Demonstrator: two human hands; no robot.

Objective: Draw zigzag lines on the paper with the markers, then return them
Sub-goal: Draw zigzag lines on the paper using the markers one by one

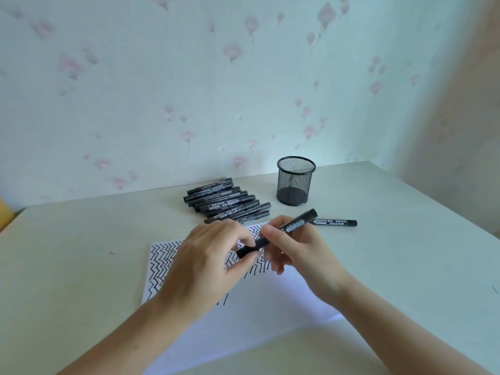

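Note:
A black marker [293, 226] is held slantwise above the white paper [270, 301]. My right hand [295, 255] grips its barrel, and my left hand [205, 263] pinches its capped lower end. The paper lies on the table and carries rows of black zigzag lines across its far left part. Behind the paper, several more black markers [227, 201] lie side by side in a pile. One single marker [335, 222] lies apart, to the right of my hands. A black mesh pen cup [295, 184] stands upright behind it with no markers in it.
The pale table [81, 253] meets a flowered wall at the back, and its right edge runs diagonally at the far right. A small dark speck lies on the table left of the paper.

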